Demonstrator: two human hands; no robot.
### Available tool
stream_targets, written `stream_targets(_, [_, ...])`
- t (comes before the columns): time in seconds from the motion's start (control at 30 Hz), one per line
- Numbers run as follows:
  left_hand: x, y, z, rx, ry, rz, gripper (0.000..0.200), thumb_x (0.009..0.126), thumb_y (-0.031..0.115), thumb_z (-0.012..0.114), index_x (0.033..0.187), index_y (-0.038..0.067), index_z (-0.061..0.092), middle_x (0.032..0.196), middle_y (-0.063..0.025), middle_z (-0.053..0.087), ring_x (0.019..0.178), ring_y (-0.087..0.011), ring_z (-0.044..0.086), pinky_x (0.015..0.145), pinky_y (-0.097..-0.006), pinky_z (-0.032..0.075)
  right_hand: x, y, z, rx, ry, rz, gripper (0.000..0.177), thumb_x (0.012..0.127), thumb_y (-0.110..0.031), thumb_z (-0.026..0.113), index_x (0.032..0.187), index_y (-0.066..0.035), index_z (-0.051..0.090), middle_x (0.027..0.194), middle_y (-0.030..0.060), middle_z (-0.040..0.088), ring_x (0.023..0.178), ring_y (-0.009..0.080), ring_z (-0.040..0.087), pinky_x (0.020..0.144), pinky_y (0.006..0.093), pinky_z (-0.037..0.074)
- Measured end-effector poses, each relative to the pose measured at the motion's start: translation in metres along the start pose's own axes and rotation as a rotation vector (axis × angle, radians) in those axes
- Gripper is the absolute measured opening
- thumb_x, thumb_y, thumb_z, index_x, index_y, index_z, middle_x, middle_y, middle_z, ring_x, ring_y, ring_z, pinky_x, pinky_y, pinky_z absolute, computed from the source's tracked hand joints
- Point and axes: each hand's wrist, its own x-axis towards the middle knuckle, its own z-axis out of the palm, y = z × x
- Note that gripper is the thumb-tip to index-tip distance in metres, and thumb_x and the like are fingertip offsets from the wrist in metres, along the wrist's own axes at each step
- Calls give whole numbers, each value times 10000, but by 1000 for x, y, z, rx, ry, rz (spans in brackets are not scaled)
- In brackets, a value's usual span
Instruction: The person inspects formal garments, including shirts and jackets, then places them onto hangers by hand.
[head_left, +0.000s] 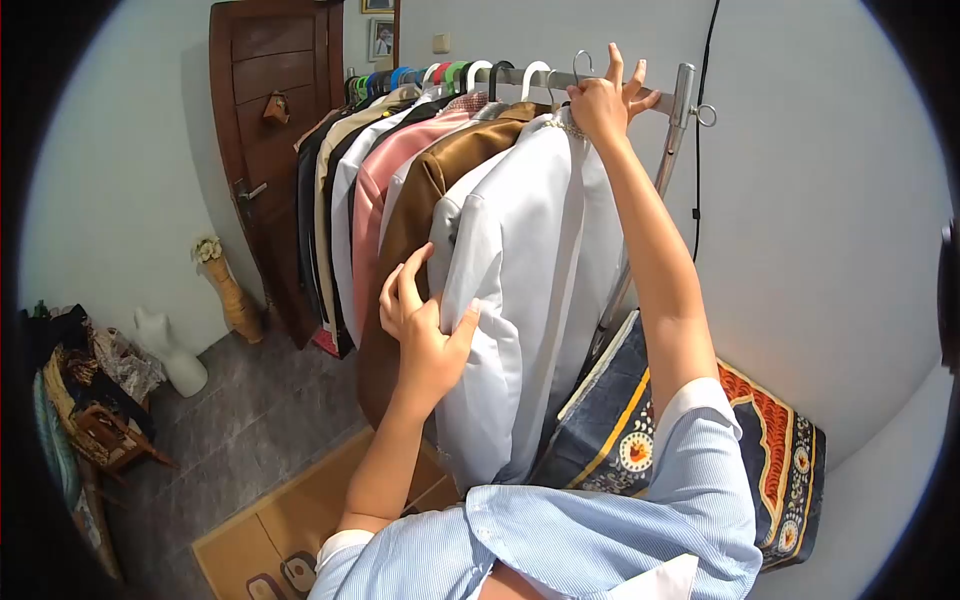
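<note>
My right hand point(603, 103) is up at the near end of the clothes rail point(650, 97), at the neck of a metal hanger point(583, 62). Thumb and forefinger appear pinched at the hanger, while the other fingers stick up, spread. From this hanger hangs a shiny silvery-white jacket point(530, 230), with beads or pearls point(570, 128) near its collar. Lower down, my left hand point(428, 335) lies against the jacket's sleeve, thumb and fingers apart. Just behind the sleeve hangs a brown satin garment point(400, 250).
More garments, including a pink one point(385, 165), fill the rail toward a brown door point(265, 150). A patterned folded rug point(620, 440) lies below right. Cardboard point(240, 545) covers part of the floor. A white mannequin torso point(170, 355) and piled fabrics point(80, 370) stand left.
</note>
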Motion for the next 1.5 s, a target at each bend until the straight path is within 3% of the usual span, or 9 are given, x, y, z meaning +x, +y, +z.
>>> stream_targets(0.17, [1,1,10,19,7,-6,292,746,183,685,602,-30,547,1414,-120,367,1291,-372,232,1039,-544,126,-8,12,11,-292,9,-59,171,730,-329,729,735,-159,750,1518,9,177,1401,375,-45,1000,695,-81])
stream_targets(0.6, [-34,2,18,321,50,-50,453,617,384,747,784,-19,624,1388,-167,351,1264,-397,247,1007,-591,150,-28,25,18,-360,176,-184,253,771,-378,687,664,-152,727,1509,41,197,1403,388,-15,967,730,-75])
stream_targets(0.73, [-67,1,34,434,-102,-131,484,563,402,749,811,1,643,1375,-164,347,1256,-389,263,985,-641,166,-55,24,13,42,223,-149,308,846,-435,586,971,-168,677,1487,70,241,1395,391,6,974,721,-65])
stream_targets(0.9, [-93,-52,25,414,-14,-353,300,712,310,691,818,29,674,1359,-121,402,1266,-350,284,1037,-545,163,-89,4,-11,565,132,-349,438,842,-560,487,1047,-220,673,1457,66,331,1393,334,102,1026,591,-133])
stream_targets(1.17, [-110,-115,8,129,223,-441,382,909,325,494,978,-15,656,1291,-52,507,1245,-278,338,1047,-447,179,-160,-57,-29,514,54,-612,717,779,-761,364,1121,-190,631,1386,14,454,1369,281,197,1073,491,-173])
stream_targets(1.23, [-127,-117,14,275,187,-170,644,850,579,458,1047,-10,627,1275,-90,508,1260,-307,326,1053,-498,123,-177,-63,-16,507,75,-532,781,762,-788,376,1217,-180,558,1380,18,455,1370,288,191,1066,500,-180])
stream_targets(1.3, [-138,-98,24,361,92,-282,879,611,773,566,1081,31,608,1365,-70,413,1272,-339,310,1028,-595,120,-188,-65,-4,459,193,-494,821,749,-804,373,1243,-172,545,1395,66,430,1385,307,140,1056,511,-194])
stream_targets(1.37, [-155,-90,33,562,-108,-410,702,550,464,768,1114,82,602,1359,-51,414,1276,-352,289,1026,-613,120,-204,-66,1,429,231,-464,854,737,-816,366,1270,-168,531,1420,117,383,1397,330,84,1045,535,-201])
stream_targets(1.5, [-192,-125,36,536,37,-617,369,642,251,709,979,103,684,1328,-38,452,1272,-323,303,1059,-546,93,-264,-75,1,513,200,-585,789,794,-777,194,1347,-291,476,1487,19,294,1410,335,67,1036,619,-166])
